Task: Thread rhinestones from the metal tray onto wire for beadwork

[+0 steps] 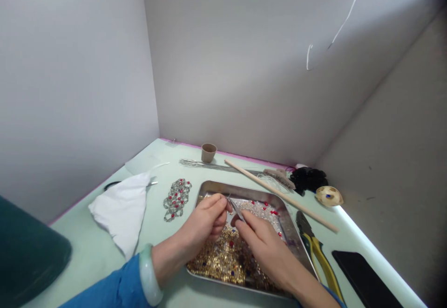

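Over a metal tray (240, 188), my two hands meet near its far side. My left hand (211, 217) is closed in a pinch; whatever sits at its fingertips is too small to make out. My right hand (258, 238) grips a slim, pointed metal tool that looks like tweezers (236, 209), its tip touching or very near the left fingertips. Gold beads (214, 267) fill the near part of the tray. Clear beads (260, 211) and a few red ones lie farther back. Left of the tray is a linked wire piece (177, 199) dotted with red beads.
Behind the tray lie a brown cup (208, 152), thin wires (192, 162) and a wooden stick (279, 193). To the right are yellow-handled pliers (323, 261), a black flat slab (365, 277), a shell (328, 196) and a black bundle (307, 180). White cloth (122, 205) lies left.
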A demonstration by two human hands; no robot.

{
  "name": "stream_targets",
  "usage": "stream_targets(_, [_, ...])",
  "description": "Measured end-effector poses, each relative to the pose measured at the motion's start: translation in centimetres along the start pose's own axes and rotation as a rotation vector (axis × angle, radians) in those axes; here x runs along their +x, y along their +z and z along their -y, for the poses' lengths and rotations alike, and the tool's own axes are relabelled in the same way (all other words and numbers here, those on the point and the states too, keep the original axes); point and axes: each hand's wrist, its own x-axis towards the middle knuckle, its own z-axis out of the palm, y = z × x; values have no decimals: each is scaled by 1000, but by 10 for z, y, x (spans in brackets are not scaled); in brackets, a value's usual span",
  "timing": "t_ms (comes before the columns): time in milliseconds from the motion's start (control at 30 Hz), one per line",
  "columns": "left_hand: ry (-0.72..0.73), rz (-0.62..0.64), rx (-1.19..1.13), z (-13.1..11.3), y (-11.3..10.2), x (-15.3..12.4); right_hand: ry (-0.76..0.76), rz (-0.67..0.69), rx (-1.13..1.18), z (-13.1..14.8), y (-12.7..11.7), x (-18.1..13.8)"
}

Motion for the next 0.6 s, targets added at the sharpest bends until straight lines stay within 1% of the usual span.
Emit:
stream_targets(100, [-4, -22, 23, -1, 1, 0, -12, -20, -56, 1, 0, 0])
stream_targets(267, [-9, -37, 29, -1, 1, 0, 13, -33, -105, 0, 1, -1])
stream_targets(600, [34, -46, 156, -2, 5, -1, 14, -2, -111, 1, -1, 3])
